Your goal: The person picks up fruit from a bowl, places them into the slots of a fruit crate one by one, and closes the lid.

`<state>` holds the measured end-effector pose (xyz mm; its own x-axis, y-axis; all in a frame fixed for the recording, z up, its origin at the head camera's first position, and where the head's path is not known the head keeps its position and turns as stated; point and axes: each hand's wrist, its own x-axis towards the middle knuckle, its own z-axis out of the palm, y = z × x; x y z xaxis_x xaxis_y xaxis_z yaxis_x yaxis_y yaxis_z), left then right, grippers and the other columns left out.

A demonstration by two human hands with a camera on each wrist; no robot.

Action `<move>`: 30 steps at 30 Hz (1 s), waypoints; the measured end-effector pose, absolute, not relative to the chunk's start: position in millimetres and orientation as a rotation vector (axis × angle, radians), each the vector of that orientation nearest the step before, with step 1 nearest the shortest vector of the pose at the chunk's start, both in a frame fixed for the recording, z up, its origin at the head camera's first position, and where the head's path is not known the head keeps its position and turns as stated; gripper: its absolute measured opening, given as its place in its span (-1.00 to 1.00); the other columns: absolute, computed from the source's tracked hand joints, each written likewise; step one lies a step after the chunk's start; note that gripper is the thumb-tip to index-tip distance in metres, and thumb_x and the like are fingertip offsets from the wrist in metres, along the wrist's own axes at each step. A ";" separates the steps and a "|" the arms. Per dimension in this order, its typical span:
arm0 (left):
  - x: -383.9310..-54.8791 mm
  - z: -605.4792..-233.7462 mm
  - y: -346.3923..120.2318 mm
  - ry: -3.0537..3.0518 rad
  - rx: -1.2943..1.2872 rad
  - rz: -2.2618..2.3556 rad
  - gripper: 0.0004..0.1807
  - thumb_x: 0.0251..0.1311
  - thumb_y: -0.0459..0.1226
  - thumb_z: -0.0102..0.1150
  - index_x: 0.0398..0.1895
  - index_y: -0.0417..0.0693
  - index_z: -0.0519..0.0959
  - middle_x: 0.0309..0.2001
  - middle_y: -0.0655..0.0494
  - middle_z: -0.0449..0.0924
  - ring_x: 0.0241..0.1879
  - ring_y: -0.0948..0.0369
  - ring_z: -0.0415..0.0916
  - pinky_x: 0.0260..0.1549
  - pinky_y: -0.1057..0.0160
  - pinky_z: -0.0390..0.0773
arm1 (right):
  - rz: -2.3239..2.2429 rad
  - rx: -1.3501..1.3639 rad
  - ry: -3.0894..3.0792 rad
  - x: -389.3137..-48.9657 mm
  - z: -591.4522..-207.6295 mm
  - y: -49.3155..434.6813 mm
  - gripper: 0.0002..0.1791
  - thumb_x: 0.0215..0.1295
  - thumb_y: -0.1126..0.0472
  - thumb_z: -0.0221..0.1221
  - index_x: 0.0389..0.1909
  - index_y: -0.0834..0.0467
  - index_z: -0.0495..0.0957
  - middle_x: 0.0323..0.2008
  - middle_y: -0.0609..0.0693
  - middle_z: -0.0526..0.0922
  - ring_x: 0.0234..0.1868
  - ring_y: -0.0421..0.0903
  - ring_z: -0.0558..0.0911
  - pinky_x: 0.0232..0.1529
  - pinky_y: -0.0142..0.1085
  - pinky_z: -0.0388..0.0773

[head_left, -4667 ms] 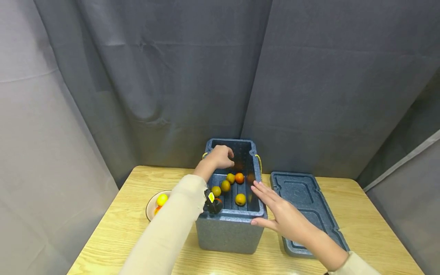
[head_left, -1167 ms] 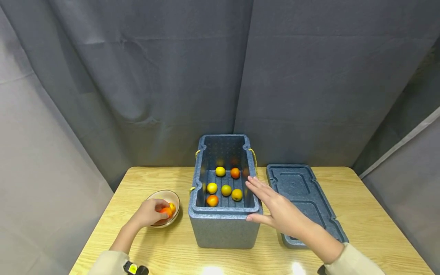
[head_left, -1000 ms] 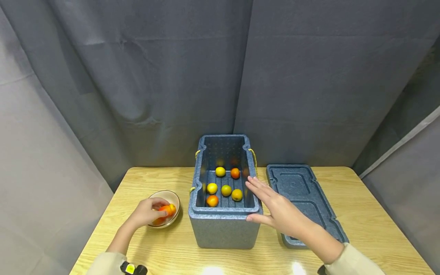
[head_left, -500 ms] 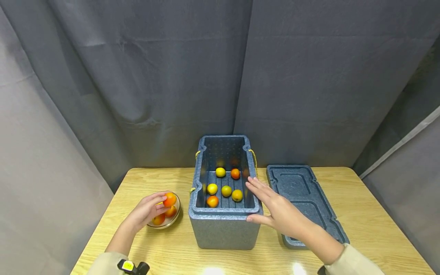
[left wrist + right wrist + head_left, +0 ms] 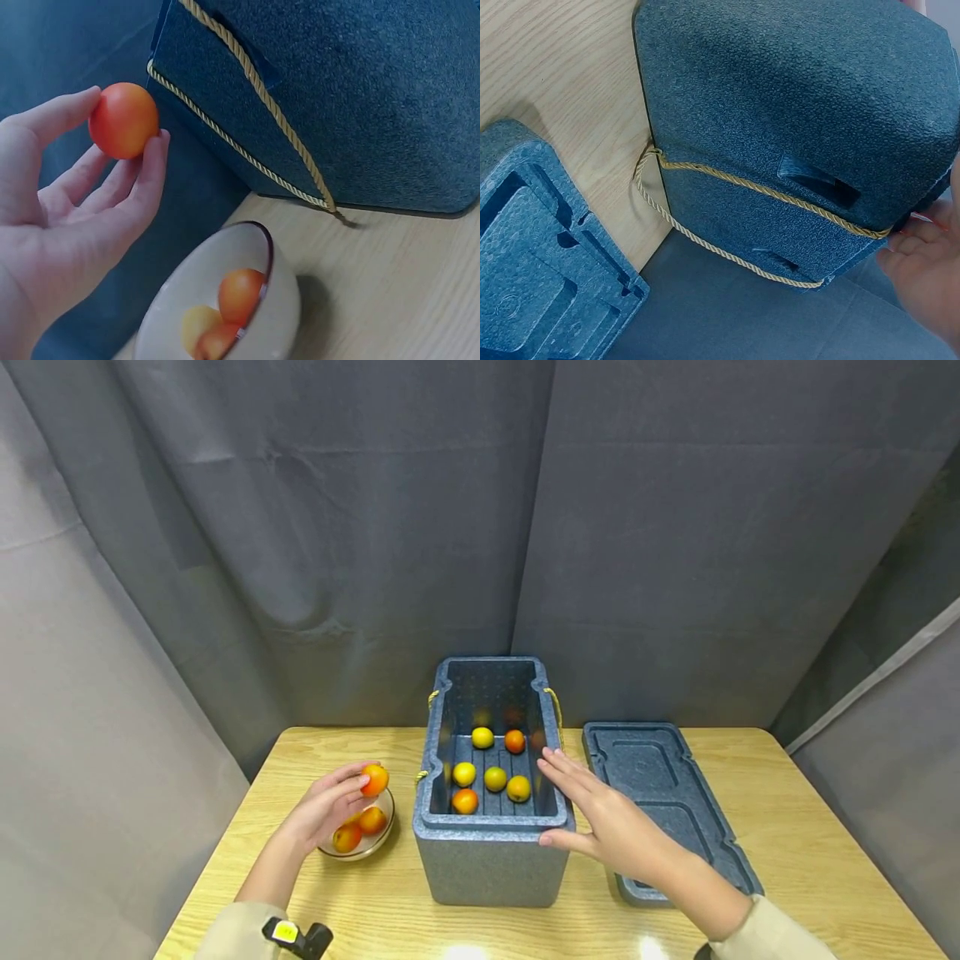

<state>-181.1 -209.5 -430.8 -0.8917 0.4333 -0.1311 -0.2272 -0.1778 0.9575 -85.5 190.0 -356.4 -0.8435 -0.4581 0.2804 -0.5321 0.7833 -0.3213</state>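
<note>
My left hand [image 5: 324, 808] pinches a small orange fruit [image 5: 124, 121] between thumb and fingertips, raised above a pale bowl [image 5: 169, 304] with a dark rim. Inside that bowl lie more fruits, two orange ones [image 5: 372, 821] and a yellowish one [image 5: 196, 328]. Straight-fingered, my right hand [image 5: 611, 818] rests against the right rim of a deep grey foam box [image 5: 491, 870]. On the box's floor sit several yellow and orange fruits, among them a yellow one [image 5: 482, 737] at the back and an orange one [image 5: 465, 802] near the front.
Right of the box lies its grey foam lid [image 5: 651, 767] on the wooden table [image 5: 795, 852]. Yellow rope handles [image 5: 742, 182] hang along the box's sides. Grey curtains [image 5: 360, 543] close off the back and sides.
From reaching into the box, my left hand went to the bowl, took an orange fruit and lifted it slightly right. A yellow fruit left the bowl earlier. The right hand stays by the rim.
</note>
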 end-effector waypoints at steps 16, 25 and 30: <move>-183.3 -393.2 -195.7 2.439 0.499 1.721 -0.53 0.13 -0.30 0.30 0.13 -0.27 0.51 0.09 -0.29 0.57 -0.15 0.38 0.65 -0.10 0.53 0.56 | 0.587 0.782 -2.782 -85.5 -357.5 189.8 -0.07 0.13 -0.30 0.18 0.45 0.05 0.16 0.50 -0.03 0.14 0.47 0.06 0.24 0.22 -0.02 0.47; -186.3 -366.7 -185.8 2.557 0.656 1.610 -0.58 0.10 -0.31 0.33 0.06 -0.23 0.57 -0.02 -0.24 0.64 -0.14 0.07 0.69 -0.18 0.46 0.62 | 0.587 0.784 -2.770 -85.8 -358.2 190.4 -0.07 0.12 -0.30 0.18 0.45 0.06 0.18 0.49 -0.03 0.16 0.47 0.06 0.24 0.22 -0.03 0.47; -188.5 -350.9 -180.8 2.571 0.692 1.579 -0.60 0.11 -0.30 0.33 0.03 -0.21 0.58 -0.07 -0.20 0.67 -0.18 0.07 0.70 -0.20 0.41 0.65 | 0.588 0.783 -2.766 -86.0 -358.8 190.5 -0.07 0.13 -0.30 0.18 0.45 0.05 0.17 0.49 -0.03 0.16 0.47 0.05 0.24 0.21 -0.04 0.48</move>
<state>-188.5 -180.8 -350.9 -0.8990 0.3949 0.1895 0.3476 0.3799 0.8572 -86.0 190.5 -358.8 -0.8376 -0.4566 0.2998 -0.5391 0.7796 -0.3188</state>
